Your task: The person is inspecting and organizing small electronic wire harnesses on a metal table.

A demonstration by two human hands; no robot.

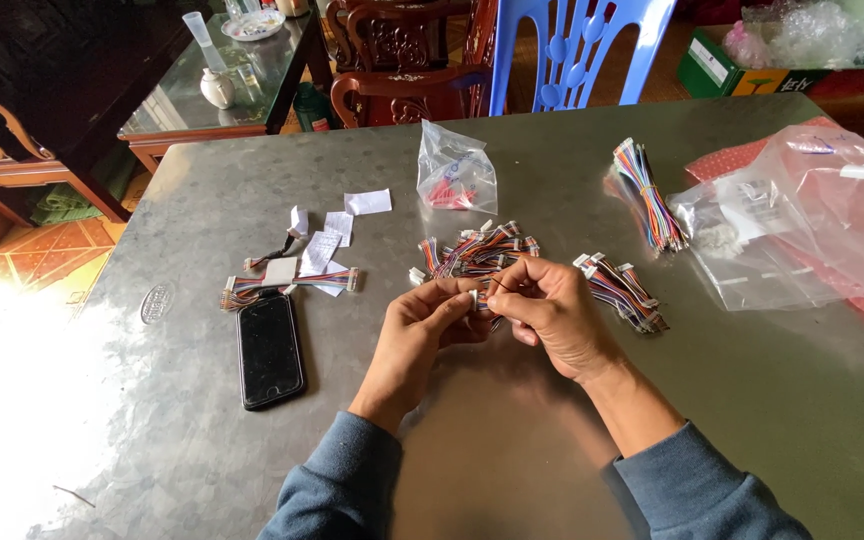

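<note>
At the middle of the frame, both hands, left hand (430, 322) and right hand (550, 310), have fingers pinching a small wire bundle (485, 290) above the counter (512, 440); seemingly mid-sorting, next needing a steady grip.

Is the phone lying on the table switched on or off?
It looks off or asleep: the phone lies face up on the table left of the hands, and its screen is plain black with nothing lit.
</note>
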